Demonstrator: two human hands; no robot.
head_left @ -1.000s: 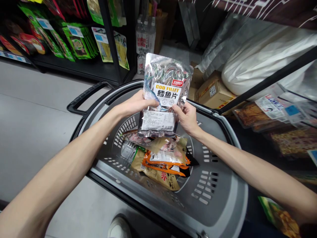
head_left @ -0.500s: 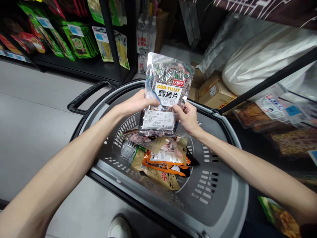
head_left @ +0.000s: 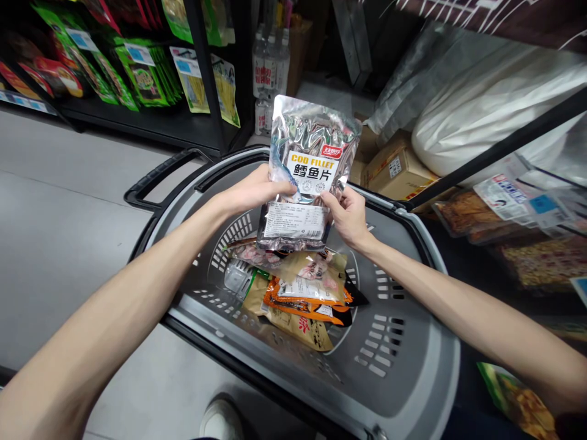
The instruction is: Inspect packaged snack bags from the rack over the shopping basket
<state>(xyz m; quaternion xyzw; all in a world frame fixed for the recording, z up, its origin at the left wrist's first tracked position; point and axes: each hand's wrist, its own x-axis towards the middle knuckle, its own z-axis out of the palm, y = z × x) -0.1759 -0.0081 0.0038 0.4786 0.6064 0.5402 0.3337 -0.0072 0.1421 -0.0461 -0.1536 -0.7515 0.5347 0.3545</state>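
Note:
A shiny silver packet of cod fillet [head_left: 312, 146] is held upright, its printed front and white label turned towards me. My left hand [head_left: 257, 190] grips its left edge, thumb on the front and fingers hidden behind. On the right edge, my right hand [head_left: 347, 215] pinches it the same way. Both hands are over a grey shopping basket [head_left: 403, 360] with slotted walls. Inside the basket lie several snack bags, among them a tan bag [head_left: 298, 327], an orange and black bag [head_left: 312, 305] and a clear plastic container [head_left: 238, 280].
A black shelf [head_left: 137, 125] with green packets [head_left: 149, 73] stands at the back left. Bottles [head_left: 271, 67], a cardboard box [head_left: 397, 165] and a white sack [head_left: 495, 116] are behind the basket. Packaged snacks [head_left: 504, 208] hang at right. The basket's black handle [head_left: 156, 177] sticks out left.
Almost nothing differs. The packet and both hands have shifted very slightly; both hands keep their hold on it.

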